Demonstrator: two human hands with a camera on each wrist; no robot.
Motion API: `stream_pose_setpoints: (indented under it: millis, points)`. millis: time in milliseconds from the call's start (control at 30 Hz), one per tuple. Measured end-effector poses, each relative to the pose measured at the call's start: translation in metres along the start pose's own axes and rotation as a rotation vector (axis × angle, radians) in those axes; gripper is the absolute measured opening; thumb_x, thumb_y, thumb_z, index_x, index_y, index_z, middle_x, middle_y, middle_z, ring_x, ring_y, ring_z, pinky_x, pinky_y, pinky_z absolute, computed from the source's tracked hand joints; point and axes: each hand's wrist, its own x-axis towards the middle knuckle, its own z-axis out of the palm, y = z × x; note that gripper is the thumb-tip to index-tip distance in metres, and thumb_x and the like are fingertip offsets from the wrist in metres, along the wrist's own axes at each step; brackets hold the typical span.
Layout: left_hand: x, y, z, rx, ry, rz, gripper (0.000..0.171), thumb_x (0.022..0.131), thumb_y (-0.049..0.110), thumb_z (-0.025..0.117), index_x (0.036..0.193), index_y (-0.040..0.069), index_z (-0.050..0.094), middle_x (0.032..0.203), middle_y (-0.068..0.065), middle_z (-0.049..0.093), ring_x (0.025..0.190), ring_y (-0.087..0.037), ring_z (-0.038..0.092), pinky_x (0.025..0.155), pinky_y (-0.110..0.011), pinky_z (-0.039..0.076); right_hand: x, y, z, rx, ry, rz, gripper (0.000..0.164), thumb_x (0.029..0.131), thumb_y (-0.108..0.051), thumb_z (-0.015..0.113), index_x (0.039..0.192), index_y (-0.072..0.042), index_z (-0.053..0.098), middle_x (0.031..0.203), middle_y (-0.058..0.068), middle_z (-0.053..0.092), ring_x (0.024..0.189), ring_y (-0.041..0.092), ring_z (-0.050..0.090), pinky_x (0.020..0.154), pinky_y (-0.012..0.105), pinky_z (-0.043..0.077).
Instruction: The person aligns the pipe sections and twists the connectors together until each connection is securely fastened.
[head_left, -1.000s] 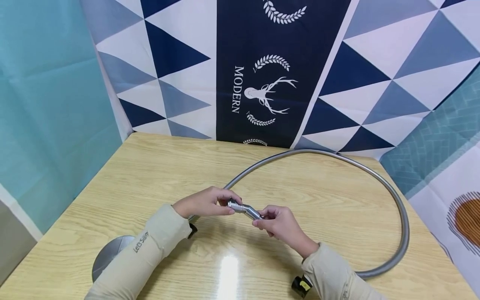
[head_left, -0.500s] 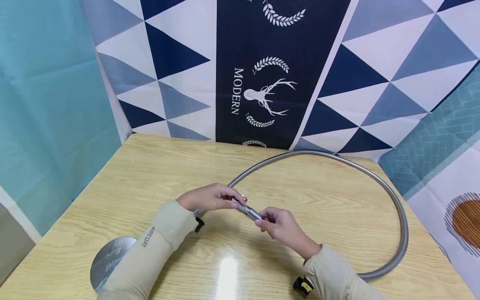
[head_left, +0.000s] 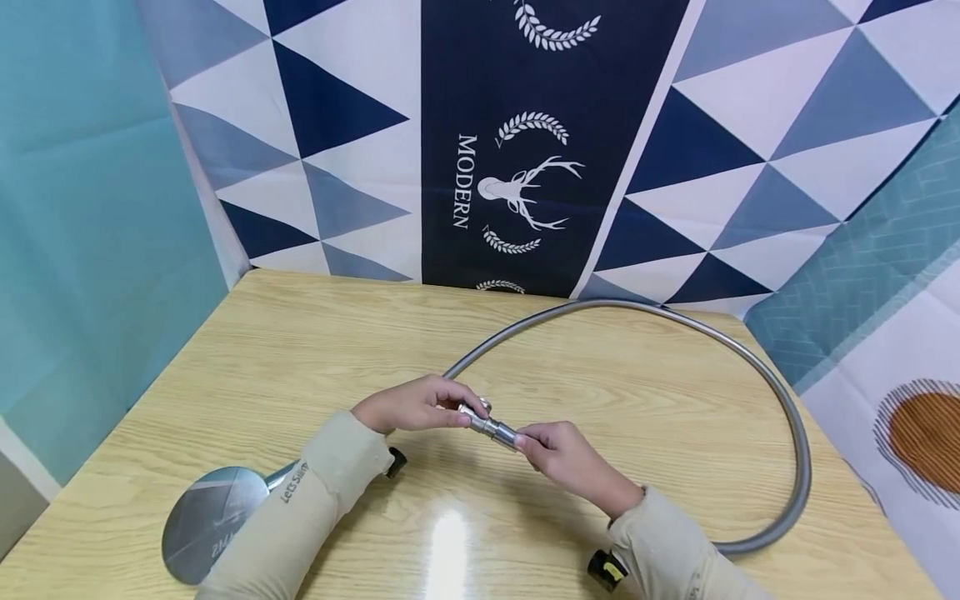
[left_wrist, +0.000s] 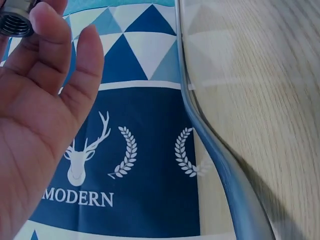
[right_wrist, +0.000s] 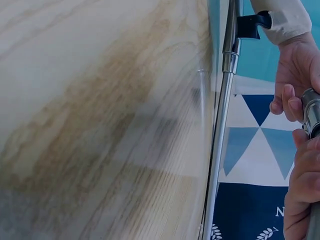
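Note:
A short chrome fitting (head_left: 478, 422) with a round side outlet is pinched between the thumb and fingers of my left hand (head_left: 411, 406). Its threaded opening (left_wrist: 16, 24) faces out at the top corner of the left wrist view. My right hand (head_left: 566, 460) grips the metal end of a grey tube just below the fitting, and in the right wrist view the two parts (right_wrist: 311, 112) meet end to end. A grey shower hose (head_left: 801, 467) loops across the table behind both hands. The round shower head (head_left: 213, 521) lies at the left, partly covered by my left sleeve.
The wooden table (head_left: 315, 325) backs onto a cloth (head_left: 352, 125) printed with triangles. A black wrist mount (head_left: 606, 570) with a yellow mark sits under my right sleeve (head_left: 667, 542). The hose passes close to the table's back edge.
My left hand has turned the fitting, so it now lies nearly in line with the right-hand part and its side outlet shows. More of the shower head appears beside the left sleeve.

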Motion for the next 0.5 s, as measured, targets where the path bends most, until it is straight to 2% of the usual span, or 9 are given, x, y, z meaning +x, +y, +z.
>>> stream_pose_setpoints:
  millis: [100, 233, 333, 500]
  points:
    - [0.001, 0.0, 0.001, 0.01, 0.011, -0.019, 0.019, 0.094, 0.0, 0.056, 0.11, -0.008, 0.063, 0.109, -0.019, 0.064, 0.084, -0.011, 0.05, 0.071, -0.027, 0.042, 0.001, 0.0, 0.0, 0.029, 0.011, 0.042, 0.015, 0.096, -0.003, 0.054, 0.086, 0.007, 0.061, 0.057, -0.006, 0.043, 0.047, 0.002, 0.035, 0.044, 0.021, 0.03]
    - [0.001, -0.004, 0.002, 0.013, 0.053, -0.036, 0.018, 0.095, 0.002, 0.056, 0.109, -0.006, 0.064, 0.111, -0.018, 0.065, 0.09, -0.012, 0.052, 0.073, -0.028, 0.043, 0.004, 0.001, 0.003, 0.096, 0.082, 0.133, 0.014, 0.094, -0.003, 0.058, 0.102, 0.007, 0.057, 0.06, 0.001, 0.053, 0.046, 0.005, 0.039, 0.043, 0.02, 0.032]
    - [0.002, -0.009, 0.002, 0.001, 0.081, -0.029, 0.018, 0.095, 0.003, 0.056, 0.108, -0.007, 0.064, 0.111, -0.017, 0.065, 0.092, -0.013, 0.053, 0.073, -0.029, 0.043, 0.005, 0.003, 0.004, 0.131, 0.15, 0.152, 0.013, 0.089, 0.0, 0.065, 0.097, 0.008, 0.059, 0.062, 0.006, 0.059, 0.044, 0.005, 0.04, 0.042, 0.019, 0.033]
    - [0.002, -0.012, 0.002, -0.006, 0.092, -0.009, 0.02, 0.095, 0.006, 0.058, 0.109, -0.007, 0.063, 0.11, -0.019, 0.064, 0.087, -0.013, 0.051, 0.069, -0.028, 0.042, 0.006, 0.005, 0.007, 0.059, 0.224, 0.072, 0.017, 0.074, 0.002, 0.078, 0.083, 0.005, 0.064, 0.07, 0.008, 0.065, 0.054, 0.003, 0.046, 0.047, 0.02, 0.04]
